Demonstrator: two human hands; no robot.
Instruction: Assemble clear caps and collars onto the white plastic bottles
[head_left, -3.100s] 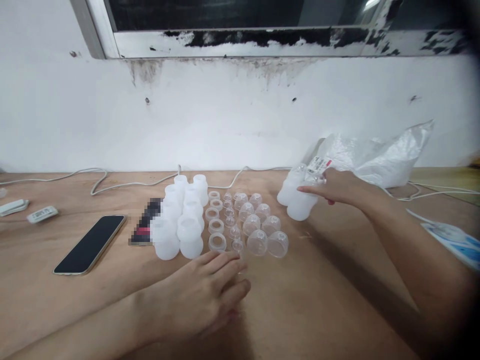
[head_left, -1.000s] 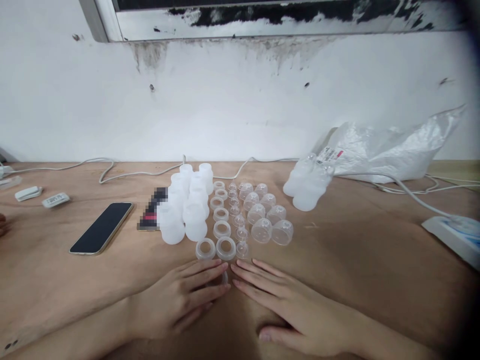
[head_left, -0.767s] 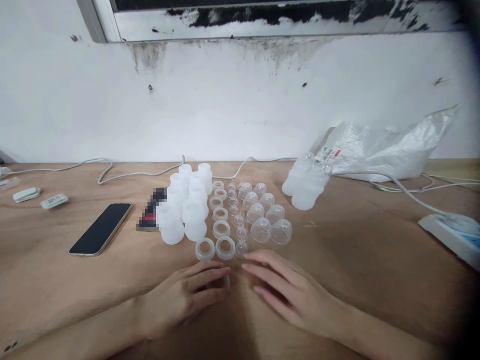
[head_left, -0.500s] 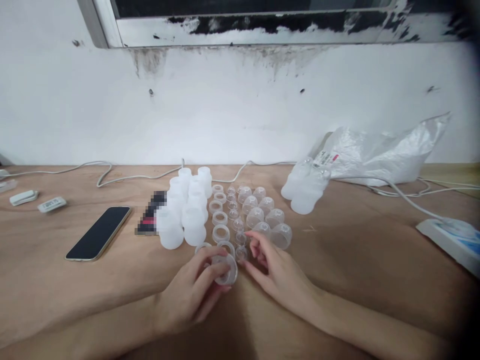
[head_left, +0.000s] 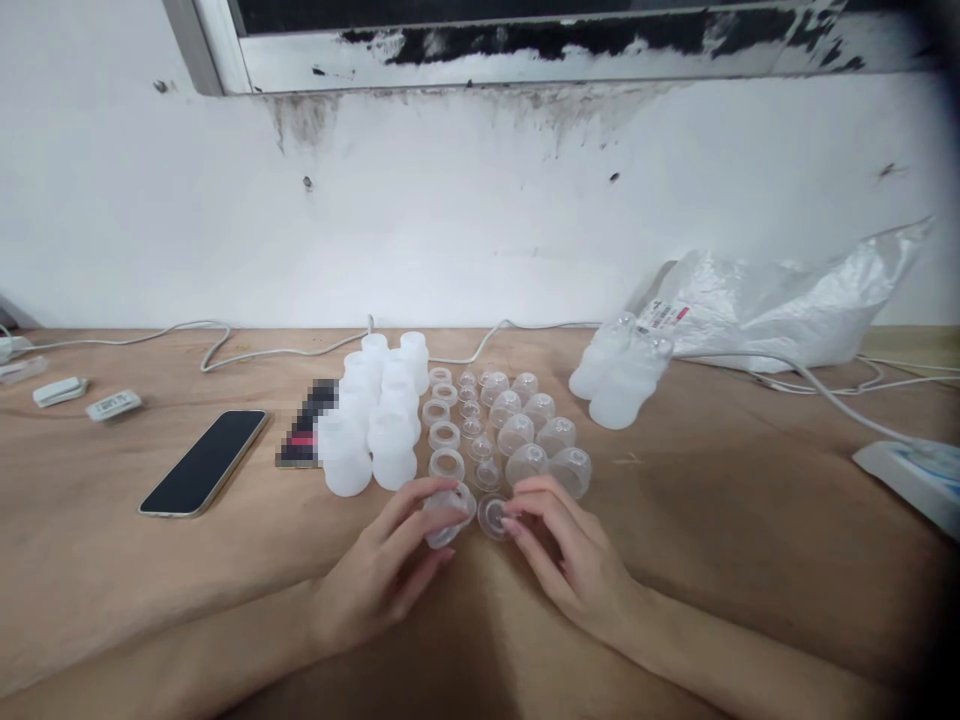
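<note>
Gently is the way to work here, since both of our grips are on small, see-through parts. Our left hand [head_left: 394, 560] curls its fingers round a translucent ring [head_left: 441, 533], thumb beneath and fingertips over the top, with only a narrow gap between them. Our right hand [head_left: 577, 560] pinches the right rim of a clear teat [head_left: 493, 518] between thumb and fingertips, its other fingers loosely bent. The two parts sit side by side, near but apart, in the middle of the table [head_left: 712, 580], toward its near edge; whether the teat is off the surface, we cannot tell.

We would do best to hold the teat by its rim alone, because the thin wall would probably dent under a hard squeeze. The ring wants a light, even hold, so that it stays level and its hole is not covered by our fingers. Our fingertips are close to other parts: the domed caps [head_left: 517, 436] stand just beyond the right hand, and the row of rings [head_left: 444, 435] runs from the left hand toward the table's far edge. Small wrist movements should therefore be safer than sweeping ones.
</note>
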